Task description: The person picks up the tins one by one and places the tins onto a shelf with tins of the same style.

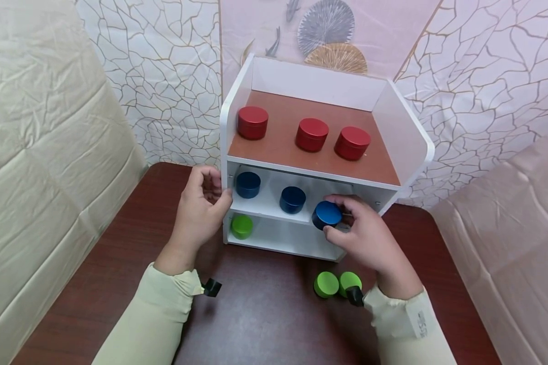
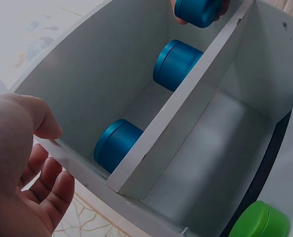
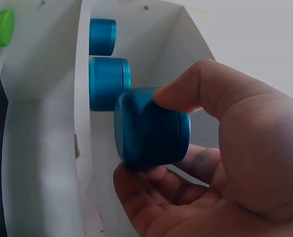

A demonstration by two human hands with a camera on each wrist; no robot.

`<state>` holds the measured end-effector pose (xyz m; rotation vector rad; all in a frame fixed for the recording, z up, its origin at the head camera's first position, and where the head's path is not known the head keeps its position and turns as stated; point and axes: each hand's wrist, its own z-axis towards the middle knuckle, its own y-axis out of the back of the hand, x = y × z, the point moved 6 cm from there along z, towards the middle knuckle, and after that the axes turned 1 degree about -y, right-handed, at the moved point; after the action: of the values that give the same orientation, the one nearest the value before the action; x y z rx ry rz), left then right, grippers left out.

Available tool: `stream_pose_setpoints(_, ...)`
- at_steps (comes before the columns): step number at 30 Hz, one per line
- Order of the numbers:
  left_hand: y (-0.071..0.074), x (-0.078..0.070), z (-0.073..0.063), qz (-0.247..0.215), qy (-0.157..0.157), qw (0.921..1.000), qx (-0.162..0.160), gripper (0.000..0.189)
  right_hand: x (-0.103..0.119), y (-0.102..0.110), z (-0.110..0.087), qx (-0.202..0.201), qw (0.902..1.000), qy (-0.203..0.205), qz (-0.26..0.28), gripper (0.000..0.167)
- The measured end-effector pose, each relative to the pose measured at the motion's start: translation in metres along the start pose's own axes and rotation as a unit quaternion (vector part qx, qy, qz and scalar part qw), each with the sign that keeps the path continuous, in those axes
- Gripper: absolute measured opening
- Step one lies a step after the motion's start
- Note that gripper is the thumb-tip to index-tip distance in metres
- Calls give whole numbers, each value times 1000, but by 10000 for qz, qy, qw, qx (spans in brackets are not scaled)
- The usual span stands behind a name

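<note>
My right hand (image 1: 365,230) holds a round blue tin (image 1: 327,215) between thumb and fingers at the front right of the middle shelf. The right wrist view shows this tin (image 3: 151,128) tilted in the grip. Two more blue tins, one at the left (image 1: 248,184) and one near the middle (image 1: 293,199), stand on that shelf. My left hand (image 1: 200,208) grips the left side panel of a white shelf unit (image 1: 225,137); in the left wrist view its thumb is over the panel's edge and its fingers are outside.
Three red tins, including the leftmost (image 1: 252,122), stand on the brown top shelf. A green tin (image 1: 242,226) sits at the bottom shelf's left end. Two green tins (image 1: 326,284) lie on the dark table (image 1: 265,314) near my right wrist. Draped fabric surrounds the table.
</note>
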<state>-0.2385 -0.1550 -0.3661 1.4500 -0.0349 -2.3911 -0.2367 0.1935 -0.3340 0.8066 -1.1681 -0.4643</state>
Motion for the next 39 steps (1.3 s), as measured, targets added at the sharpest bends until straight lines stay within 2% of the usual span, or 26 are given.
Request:
stream_pose_setpoints(7,0,-1,-1,15,-4,10000,-31,34,-1,2,13,173,9991,-376,-113,61)
stream_pose_setpoints(21,0,0,-1,-38,87,10000,-16,32,1,7,34,480,9959,-766,-79,60)
stream_pose_setpoints(30,1,1,0,-5,76,10000,-16,33,0,4,40,339,9936,-1022,-345,62)
stream_pose_setpoints(39,0,0,1,-53,57,10000,-13,32,1,4,43,199,9943,-986,-347,67)
